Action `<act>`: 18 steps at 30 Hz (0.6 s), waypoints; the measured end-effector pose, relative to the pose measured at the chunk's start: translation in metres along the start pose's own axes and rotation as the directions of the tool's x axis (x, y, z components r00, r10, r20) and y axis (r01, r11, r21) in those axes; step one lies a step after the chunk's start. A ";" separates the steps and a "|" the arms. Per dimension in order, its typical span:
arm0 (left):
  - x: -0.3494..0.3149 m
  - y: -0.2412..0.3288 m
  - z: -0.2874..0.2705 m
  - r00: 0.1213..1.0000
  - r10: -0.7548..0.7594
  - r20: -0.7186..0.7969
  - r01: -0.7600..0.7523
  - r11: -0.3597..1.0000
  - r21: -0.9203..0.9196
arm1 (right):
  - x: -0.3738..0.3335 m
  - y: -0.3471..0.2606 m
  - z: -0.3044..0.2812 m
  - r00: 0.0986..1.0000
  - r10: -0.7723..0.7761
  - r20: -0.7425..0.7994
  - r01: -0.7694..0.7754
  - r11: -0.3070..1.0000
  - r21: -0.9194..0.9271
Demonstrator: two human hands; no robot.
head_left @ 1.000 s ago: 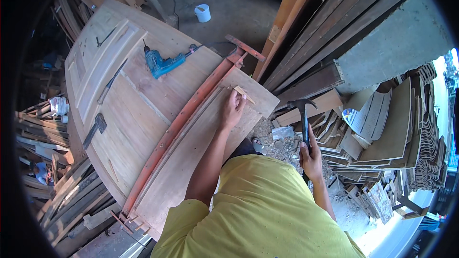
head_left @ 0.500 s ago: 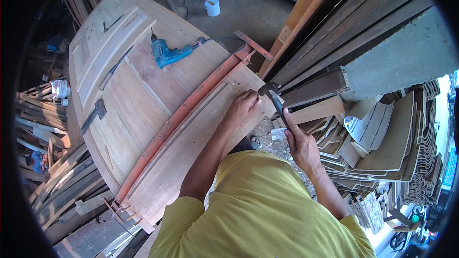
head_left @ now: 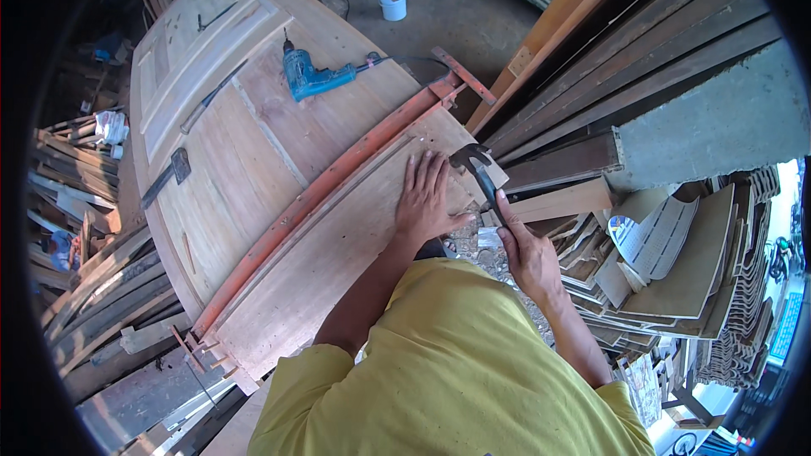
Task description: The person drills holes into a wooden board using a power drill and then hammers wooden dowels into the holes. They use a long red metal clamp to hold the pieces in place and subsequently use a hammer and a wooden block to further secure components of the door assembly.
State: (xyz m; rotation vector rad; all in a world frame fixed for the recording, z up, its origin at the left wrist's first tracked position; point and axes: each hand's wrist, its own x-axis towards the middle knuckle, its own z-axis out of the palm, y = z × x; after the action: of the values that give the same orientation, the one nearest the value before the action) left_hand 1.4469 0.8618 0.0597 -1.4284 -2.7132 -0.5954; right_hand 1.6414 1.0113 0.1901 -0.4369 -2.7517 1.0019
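Note:
My left hand (head_left: 427, 198) lies flat, fingers spread, on a pale wooden board (head_left: 329, 257) at the near edge of the worktable. In my right hand (head_left: 530, 253) is a claw hammer (head_left: 485, 179), gripped by its dark handle. The hammer's head is down at the board's right end, close beside my left fingertips. Whether a nail sits under it cannot be made out. A long orange bar clamp (head_left: 325, 173) runs along the board's far side.
Beyond the clamp, a blue power drill (head_left: 314, 78), a chisel (head_left: 211, 100) and another hammer (head_left: 179, 166) rest on wide wooden panels (head_left: 245, 152). Stacked sheets (head_left: 676, 262) and leaning planks (head_left: 642, 59) stand at right. A white bucket (head_left: 393, 7) is on the floor.
My left hand has opened from a pinch near the hammer head and now lies flat on the board. The hammer stays at the board's right end. The view has shifted slightly.

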 end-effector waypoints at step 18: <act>-0.002 -0.001 0.000 0.999 -0.024 -0.029 0.024 1.000 0.009 | -0.011 -0.026 -0.048 0.898 -0.123 -0.423 0.192 0.973 0.126</act>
State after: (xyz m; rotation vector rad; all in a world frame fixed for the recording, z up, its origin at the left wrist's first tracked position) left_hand 1.4476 0.8598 0.0588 -1.3761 -2.7114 -0.5984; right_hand 1.6585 1.0170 0.2424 -0.3447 -2.2672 0.9581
